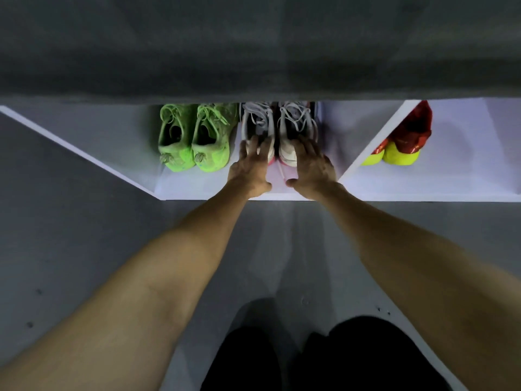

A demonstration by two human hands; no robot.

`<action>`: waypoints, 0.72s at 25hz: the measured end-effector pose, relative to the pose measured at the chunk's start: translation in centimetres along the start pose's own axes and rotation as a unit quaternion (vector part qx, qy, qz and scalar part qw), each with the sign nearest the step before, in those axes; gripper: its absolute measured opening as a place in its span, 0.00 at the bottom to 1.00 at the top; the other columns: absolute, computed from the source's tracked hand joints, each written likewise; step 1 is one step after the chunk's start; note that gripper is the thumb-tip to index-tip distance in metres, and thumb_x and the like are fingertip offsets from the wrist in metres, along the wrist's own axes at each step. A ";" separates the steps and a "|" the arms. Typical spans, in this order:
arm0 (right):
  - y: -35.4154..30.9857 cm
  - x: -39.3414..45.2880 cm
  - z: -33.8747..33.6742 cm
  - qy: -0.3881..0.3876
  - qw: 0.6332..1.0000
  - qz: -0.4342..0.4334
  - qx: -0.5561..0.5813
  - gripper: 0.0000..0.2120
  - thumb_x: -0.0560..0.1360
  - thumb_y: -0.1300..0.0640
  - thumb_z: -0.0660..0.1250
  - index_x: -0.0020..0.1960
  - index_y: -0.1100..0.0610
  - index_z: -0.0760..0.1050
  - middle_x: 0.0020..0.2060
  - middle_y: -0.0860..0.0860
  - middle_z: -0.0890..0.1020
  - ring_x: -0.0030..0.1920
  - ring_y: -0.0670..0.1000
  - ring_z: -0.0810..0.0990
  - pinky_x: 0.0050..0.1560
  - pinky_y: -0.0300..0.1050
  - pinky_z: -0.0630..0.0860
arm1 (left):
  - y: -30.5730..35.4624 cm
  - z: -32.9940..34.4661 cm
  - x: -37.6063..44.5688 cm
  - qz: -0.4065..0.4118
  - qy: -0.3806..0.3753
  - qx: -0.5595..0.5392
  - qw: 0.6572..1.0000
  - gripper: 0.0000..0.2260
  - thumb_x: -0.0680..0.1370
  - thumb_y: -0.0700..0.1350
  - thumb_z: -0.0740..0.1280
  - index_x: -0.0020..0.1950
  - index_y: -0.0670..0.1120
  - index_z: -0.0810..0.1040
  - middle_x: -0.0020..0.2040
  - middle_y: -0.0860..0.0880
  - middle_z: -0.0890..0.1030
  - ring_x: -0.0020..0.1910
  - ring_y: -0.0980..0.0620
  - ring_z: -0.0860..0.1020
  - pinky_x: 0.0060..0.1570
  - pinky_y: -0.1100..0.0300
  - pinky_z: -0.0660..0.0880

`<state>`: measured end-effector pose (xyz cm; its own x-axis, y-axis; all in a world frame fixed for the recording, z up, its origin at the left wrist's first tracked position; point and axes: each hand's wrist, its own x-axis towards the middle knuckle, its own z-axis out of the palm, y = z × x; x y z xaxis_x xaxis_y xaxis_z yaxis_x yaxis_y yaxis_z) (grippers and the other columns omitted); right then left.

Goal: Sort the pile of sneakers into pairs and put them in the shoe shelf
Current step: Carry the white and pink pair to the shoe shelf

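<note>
six sneakers show, in three pairs, all standing heel-out in the white shoe shelf (282,196). the landmark here is the white divider panel (375,142) that slants up through the shelf. left of the divider, in the wide compartment, stand two pairs: the grey-and-white sneakers (262,125) just beside the divider's near side, and the two neon green sneakers (194,139) farther left, touching the grey pair's flank. right of the divider, in the next compartment, sits the red pair with yellow heels (406,142), one shoe partly hidden behind the divider.

the shelf floor is smooth and white; a dark grey board or top edge covers the upper part of the compartments, hiding the toes. below the shelf lies a plain grey floor (84,249) with a few small specks. two dark shapes low in view, below the divider, are blurred and look like the person's legs or feet.

both bare arms reach into the compartment left of the divider. the left hand (249,167) has its fingers spread and straight, tips resting on the heel of the left grey shoe. the right hand (311,167) is likewise spread, fingers laid on the heel of the right grey shoe, thumb out to the side. neither hand curls around anything.
</note>
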<state>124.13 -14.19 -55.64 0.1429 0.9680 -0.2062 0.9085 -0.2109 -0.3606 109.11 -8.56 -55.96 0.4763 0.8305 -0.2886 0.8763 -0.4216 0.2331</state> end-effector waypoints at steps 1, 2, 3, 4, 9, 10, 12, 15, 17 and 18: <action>-0.2 -1.4 0.0 -0.009 1.000 -0.001 0.002 0.46 0.65 0.54 0.77 0.76 0.55 0.55 0.77 0.52 0.55 0.76 0.55 0.55 0.70 0.54 0.64 | 0.3 0.1 -1.2 -0.005 -0.012 -0.002 1.000 0.51 0.64 0.47 0.79 0.78 0.51 0.49 0.78 0.48 0.47 0.76 0.40 0.52 0.59 0.42 0.74; -0.3 -2.8 0.1 -0.026 1.000 -0.003 0.001 0.47 0.66 0.53 0.77 0.76 0.55 0.54 0.77 0.52 0.54 0.76 0.55 0.54 0.70 0.55 0.64 | 0.7 0.3 -2.6 -0.006 -0.023 -0.003 1.000 0.51 0.65 0.48 0.79 0.78 0.51 0.49 0.79 0.48 0.44 0.76 0.40 0.53 0.59 0.42 0.73; -0.5 -4.6 0.2 -0.048 0.999 -0.005 -0.007 0.47 0.66 0.52 0.77 0.76 0.55 0.54 0.78 0.52 0.53 0.76 0.56 0.54 0.71 0.56 0.64 | 1.1 0.5 -4.3 -0.006 -0.040 0.002 0.999 0.50 0.65 0.49 0.78 0.78 0.51 0.50 0.79 0.48 0.43 0.76 0.40 0.56 0.59 0.42 0.73; -0.6 -6.4 0.0 -0.072 0.997 -0.011 -0.018 0.47 0.66 0.51 0.76 0.76 0.55 0.54 0.78 0.52 0.53 0.76 0.57 0.56 0.70 0.57 0.65 | 1.6 0.4 -6.1 -0.006 -0.063 0.007 0.998 0.49 0.65 0.50 0.78 0.78 0.51 0.52 0.79 0.48 0.45 0.74 0.39 0.60 0.60 0.42 0.72; -1.2 -15.8 -3.1 -0.210 0.977 0.006 -0.034 0.43 0.65 0.49 0.76 0.74 0.53 0.59 0.71 0.55 0.66 0.69 0.60 0.68 0.65 0.57 0.71 | 4.1 -2.0 -16.6 -0.021 -0.177 0.008 0.984 0.43 0.65 0.58 0.76 0.75 0.48 0.61 0.73 0.45 0.64 0.69 0.41 0.68 0.63 0.43 0.70; -1.6 -17.5 -4.5 -0.241 0.969 0.009 -0.046 0.39 0.66 0.51 0.75 0.72 0.54 0.62 0.69 0.56 0.69 0.67 0.60 0.70 0.64 0.56 0.72 | 4.7 -3.4 -18.8 -0.023 -0.191 0.020 0.981 0.41 0.66 0.59 0.76 0.74 0.48 0.63 0.72 0.46 0.66 0.69 0.42 0.68 0.64 0.43 0.70; -3.2 -21.1 -8.3 -0.312 0.948 0.009 -0.057 0.31 0.69 0.58 0.69 0.70 0.55 0.67 0.68 0.56 0.72 0.66 0.59 0.72 0.63 0.53 0.73 | 6.2 -6.8 -23.6 -0.038 -0.221 0.021 0.974 0.36 0.67 0.60 0.74 0.71 0.50 0.68 0.68 0.48 0.71 0.66 0.45 0.71 0.62 0.46 0.72; -6.2 -26.5 -14.6 -0.355 0.933 0.017 -0.054 0.26 0.72 0.53 0.70 0.68 0.56 0.70 0.67 0.55 0.72 0.67 0.59 0.71 0.66 0.53 0.71 | 8.6 -12.9 -30.3 -0.055 -0.277 0.023 0.959 0.34 0.66 0.63 0.72 0.68 0.51 0.71 0.66 0.50 0.74 0.62 0.46 0.74 0.59 0.47 0.74; -8.8 -30.3 -19.9 -0.359 0.932 0.016 -0.034 0.27 0.72 0.51 0.71 0.68 0.56 0.70 0.68 0.53 0.72 0.68 0.57 0.71 0.66 0.51 0.70 | 10.1 -18.0 -34.6 -0.077 -0.317 0.009 0.945 0.34 0.66 0.64 0.71 0.66 0.49 0.72 0.65 0.48 0.75 0.61 0.45 0.75 0.58 0.47 0.75; -10.0 -32.0 -22.6 -0.366 0.930 0.017 -0.027 0.28 0.71 0.51 0.72 0.68 0.56 0.70 0.68 0.54 0.72 0.68 0.57 0.71 0.66 0.50 0.70 | 10.8 -20.6 -36.5 -0.088 -0.324 -0.010 0.942 0.33 0.66 0.63 0.72 0.66 0.48 0.72 0.64 0.47 0.75 0.60 0.45 0.75 0.58 0.48 0.75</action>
<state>119.32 -39.99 -24.91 -0.1166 0.6046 -0.7879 0.9294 -0.2133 -0.3012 99.68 -35.93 -23.75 0.2733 0.4873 -0.8294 0.9476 -0.2849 0.1448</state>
